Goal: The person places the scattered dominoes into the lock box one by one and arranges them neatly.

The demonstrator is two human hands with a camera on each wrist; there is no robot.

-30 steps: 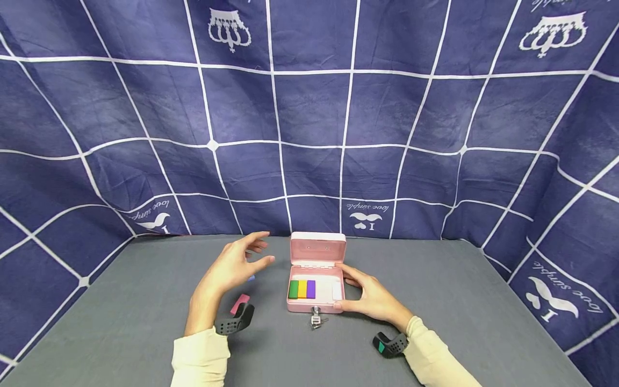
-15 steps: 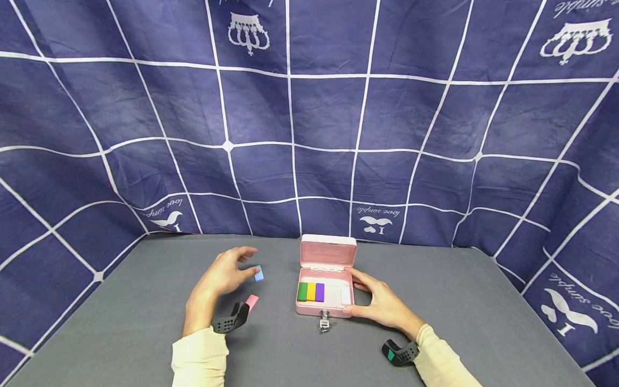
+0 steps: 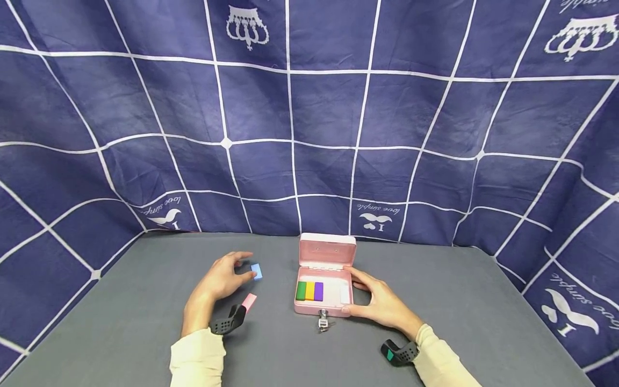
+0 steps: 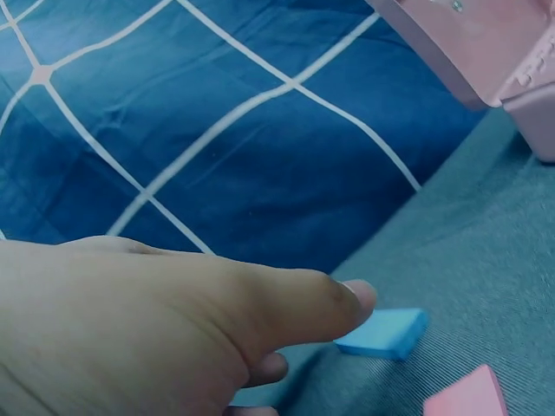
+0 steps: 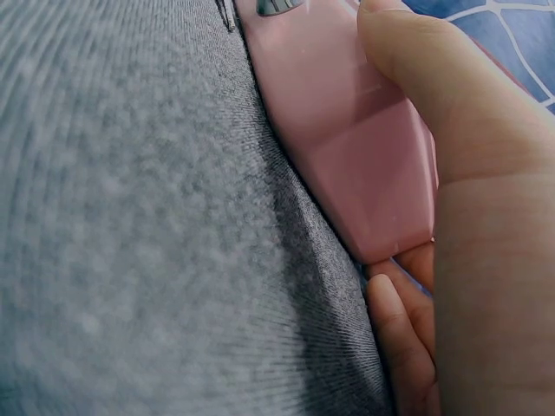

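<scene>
My left hand (image 3: 220, 277) is beside a light blue block (image 3: 257, 271) on the grey tabletop, its thumb stretched out at the near left edge of it. The thumb overlaps the block's edge in the left wrist view; whether it touches, I cannot tell. A pink block (image 3: 249, 302) lies closer to me, beside the left wristband. My right hand (image 3: 379, 301) grips the right end of a pink cash box (image 3: 309, 310), thumb on its front wall and fingers by the back corner. Inside the box stand green (image 3: 301, 291), yellow (image 3: 310, 291) and purple (image 3: 318, 292) blocks in a row.
The box's lid (image 3: 328, 252) stands raised at the back. Keys (image 3: 323, 322) hang from the lock at its front. A white piece (image 3: 344, 293) lies at the right inside the box. Behind the table hangs a blue curtain (image 3: 319, 177) with white lines.
My left hand has come down and drawn back to the blue block, which was mostly hidden behind it at first. The right hand keeps its hold on the box. The head view has shifted slightly.
</scene>
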